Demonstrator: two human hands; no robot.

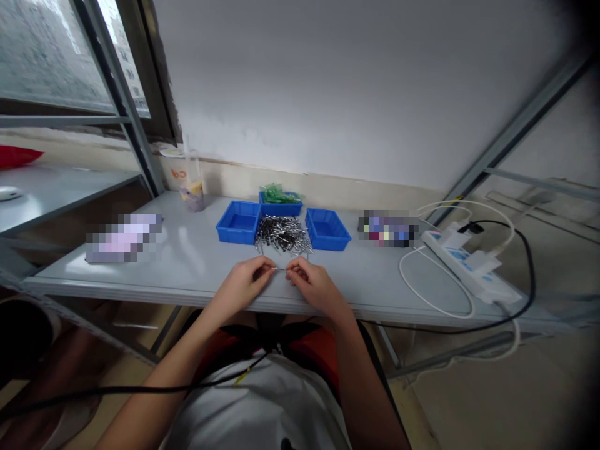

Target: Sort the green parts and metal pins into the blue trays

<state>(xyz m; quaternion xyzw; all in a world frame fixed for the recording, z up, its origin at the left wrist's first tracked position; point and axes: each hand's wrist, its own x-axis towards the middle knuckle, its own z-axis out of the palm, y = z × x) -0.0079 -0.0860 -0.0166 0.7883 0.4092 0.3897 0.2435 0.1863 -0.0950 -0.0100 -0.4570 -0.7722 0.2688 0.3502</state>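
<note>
A thin metal rod (280, 269) spans the gap between my two hands, low over the front of the table. My left hand (250, 278) pinches one end, and the fingertips of my right hand (312, 281) are closed on the other. Just beyond the fingers lies a heap of small dark and shiny metal rods (282, 234). Blue trays flank it: a left tray (239, 236) and a right tray (330, 241). Behind the heap, a third blue tray (281, 210) holds green translucent pieces (276, 194). The rod's ends are hidden by my fingers.
A lidded drink cup with a straw (192, 190) stands at the back left. A blurred-out flat object (124, 237) lies left, another blurred object (388, 229) right. A white power strip (473, 269) with looping cables occupies the right end. Metal shelf posts rise at both sides.
</note>
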